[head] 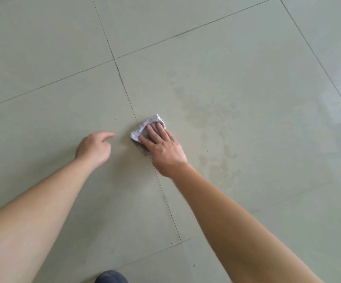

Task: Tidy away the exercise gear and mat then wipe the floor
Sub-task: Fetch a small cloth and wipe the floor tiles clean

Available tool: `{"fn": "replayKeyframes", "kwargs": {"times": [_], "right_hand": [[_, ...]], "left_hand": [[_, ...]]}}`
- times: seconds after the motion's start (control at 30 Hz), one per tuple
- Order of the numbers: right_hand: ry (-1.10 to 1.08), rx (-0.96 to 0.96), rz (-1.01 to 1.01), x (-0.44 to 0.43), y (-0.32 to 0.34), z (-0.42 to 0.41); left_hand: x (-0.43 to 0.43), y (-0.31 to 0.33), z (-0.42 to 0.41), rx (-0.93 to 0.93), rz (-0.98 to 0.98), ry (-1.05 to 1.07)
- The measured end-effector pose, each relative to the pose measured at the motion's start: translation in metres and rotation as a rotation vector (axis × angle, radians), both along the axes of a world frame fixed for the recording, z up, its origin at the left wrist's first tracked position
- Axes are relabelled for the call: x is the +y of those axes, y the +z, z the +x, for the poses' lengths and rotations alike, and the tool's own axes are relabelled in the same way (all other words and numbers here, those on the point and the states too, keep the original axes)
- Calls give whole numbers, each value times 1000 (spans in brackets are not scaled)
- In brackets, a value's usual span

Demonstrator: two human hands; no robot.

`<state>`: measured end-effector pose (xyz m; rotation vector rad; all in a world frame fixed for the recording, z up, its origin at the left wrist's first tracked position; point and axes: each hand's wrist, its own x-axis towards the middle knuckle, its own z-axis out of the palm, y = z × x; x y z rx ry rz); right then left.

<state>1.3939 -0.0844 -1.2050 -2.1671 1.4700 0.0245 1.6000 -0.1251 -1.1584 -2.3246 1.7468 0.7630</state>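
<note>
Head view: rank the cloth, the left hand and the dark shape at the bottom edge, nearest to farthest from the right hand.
1. cloth, under the right hand.
2. left hand, to its left.
3. dark shape, at the bottom edge.

We're looking down on a floor of large pale grey-green tiles [236, 64], hard and smooth, with a soft sheen rather than a mirror gloss, and brighter towards the right edge. Thin dark grout lines [124, 86] run between them. Right of centre we've got a duller, blotchy brownish patch [216, 148] where the finish goes matt and streaky. There's the small white crumpled cloth [152, 120], soft with a nubbly, towel-like weave and no shine. At the bottom edge sits a dark blue rounded thing [111, 277], matt, material unclear.
</note>
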Motion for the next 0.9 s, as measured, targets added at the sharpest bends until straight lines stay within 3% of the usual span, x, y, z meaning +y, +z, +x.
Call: {"fn": "replayKeyframes", "kwargs": {"times": [0.07,0.23,0.3,0.37,0.53,0.67,0.73,0.83,0.9], "right_hand": [[-1,19,-54,-18,-2,-34],[-686,159,2,-81,0,-120],[-795,192,26,-99,-4,-111],[-732,191,-30,-108,-8,-75],[-219,66,-108,-87,-15,46],[19,58,-121,-101,-8,12],[-153,146,-92,-119,-2,-39],[-579,248,54,-132,13,-110],[-691,272,78,-138,19,-127]], "left_hand": [[-25,-2,3,-27,-96,-31],[-78,-30,6,-86,-219,-215],[-90,-45,6,-132,-181,-252],[-92,-60,10,-123,-154,-279],[-93,-64,21,-107,-170,-341],[-106,-51,28,-75,-79,-375],[-106,-49,28,-71,-35,-378],[-105,-48,26,-52,-12,-367],[-104,-50,26,-51,-16,-359]]}}
